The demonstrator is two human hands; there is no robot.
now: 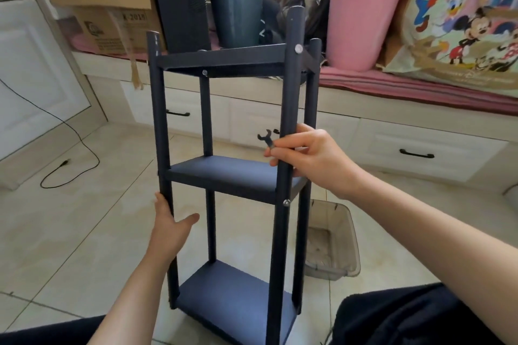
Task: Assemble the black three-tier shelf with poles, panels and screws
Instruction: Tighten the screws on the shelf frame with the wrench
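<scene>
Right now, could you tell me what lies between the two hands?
In the head view, the shelf's middle panel sits between the left hand and right hand.

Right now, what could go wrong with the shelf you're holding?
The small wrench is only pinched in the right hand, which also holds a front pole, so it might slip and drop. The left hand barely wraps the other pole, so the tall shelf could tip.

Shelf (pixel 229 176) upright, both hands gripping poles
</scene>
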